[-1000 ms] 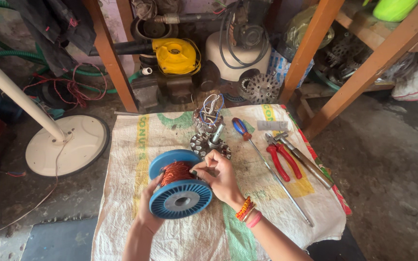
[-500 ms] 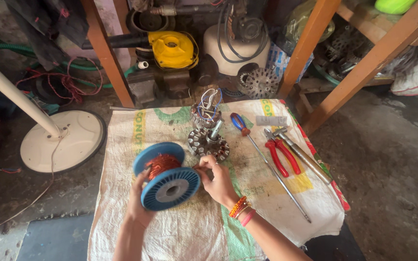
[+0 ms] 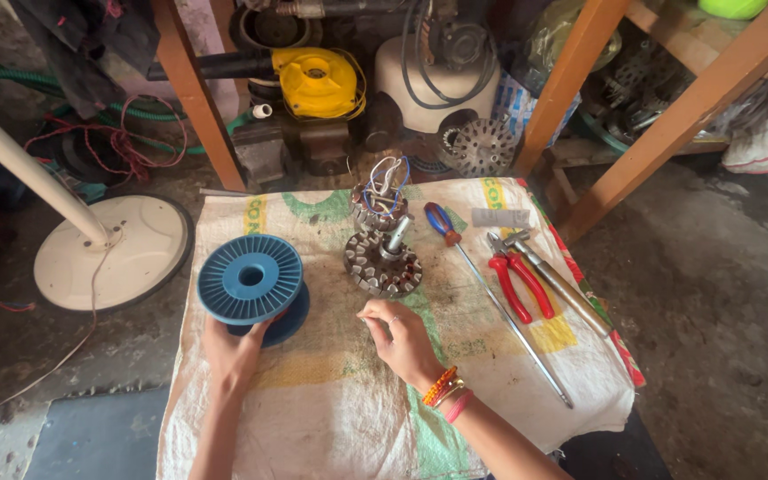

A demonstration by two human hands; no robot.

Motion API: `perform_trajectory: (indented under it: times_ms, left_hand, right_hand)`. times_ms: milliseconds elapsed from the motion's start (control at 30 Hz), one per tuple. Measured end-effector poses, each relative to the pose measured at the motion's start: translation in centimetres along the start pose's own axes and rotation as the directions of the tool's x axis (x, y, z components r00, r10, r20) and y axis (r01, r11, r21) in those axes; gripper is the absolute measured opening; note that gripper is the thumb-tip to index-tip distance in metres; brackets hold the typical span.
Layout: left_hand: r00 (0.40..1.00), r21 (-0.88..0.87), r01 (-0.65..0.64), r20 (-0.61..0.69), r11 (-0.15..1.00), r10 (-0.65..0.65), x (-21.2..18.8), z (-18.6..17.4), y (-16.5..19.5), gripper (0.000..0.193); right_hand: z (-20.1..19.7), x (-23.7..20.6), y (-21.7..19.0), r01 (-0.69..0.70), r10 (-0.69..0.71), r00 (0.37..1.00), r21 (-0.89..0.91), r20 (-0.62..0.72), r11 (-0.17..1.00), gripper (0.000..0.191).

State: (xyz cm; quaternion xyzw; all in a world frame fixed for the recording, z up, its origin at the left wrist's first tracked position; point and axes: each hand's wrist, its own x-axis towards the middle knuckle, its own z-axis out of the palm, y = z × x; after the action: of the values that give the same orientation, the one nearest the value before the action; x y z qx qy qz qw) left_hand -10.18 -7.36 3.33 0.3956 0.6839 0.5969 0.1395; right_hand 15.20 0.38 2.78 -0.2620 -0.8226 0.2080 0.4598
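Blue plastic wire spool (image 3: pixel 251 284) sits left of centre in the frame, on the woven sack cloth (image 3: pixel 331 418) spread on the floor; ribbed round flange faces the camera, centre hole visible, second flange just showing behind it at lower right. Winding is hidden in this view. Left hand (image 3: pixel 231 354) comes up from below, fingers touching the spool's lower edge, propping it rather than wrapped around it. Right hand (image 3: pixel 402 342) is at centre, thumb and forefinger pinched together; whether anything is between them is too small to tell. Just above it: toothed metal stator core (image 3: pixel 382 264) with an upright shaft, and behind that a wound coil with loose wire ends (image 3: pixel 379 200). Right of centre lie a long screwdriver (image 3: pixel 491 298) and red-handled pliers (image 3: pixel 517 284). No containers on the cloth. White round fan base (image 3: pixel 108 262) sits at the left edge.
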Motion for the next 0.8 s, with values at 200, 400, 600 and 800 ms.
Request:
perform_trajectory:
  times_ms: [200, 400, 600, 800]
  left_hand:
    - [0.938, 0.394, -0.085, -0.278, 0.915, 0.207, -4.1, 1.8, 0.2, 0.077]
    - [0.937, 0.265, -0.159, 0.343, 0.951, 0.062, -11.9, 7.1, 1.6, 0.058]
    - [0.821, 0.307, -0.531, 0.417, 0.79, 0.389, -6.3, 11.0, 2.9, 0.099]
    - [0.636, 0.209, -0.735, 0.542, 0.645, 0.549, -1.9, 12.4, 4.0, 0.078]
  right_hand:
    - [-0.4, -0.2, 0.4, 0.092, -0.089, 0.995, -0.107, 0.037, 0.99, 0.019]
    - [-1.5, 1.0, 2.7, 0.307, -0.306, 0.951, -0.238, 0.042, 0.921, 0.021]
    - [-2.8, 1.3, 4.2, 0.246, -0.28, 0.958, -0.336, -0.057, 0.909, 0.026]
    - [-2.4, 1.4, 4.2, 0.129, -0.179, 0.973, -0.301, -0.148, 0.945, 0.028]
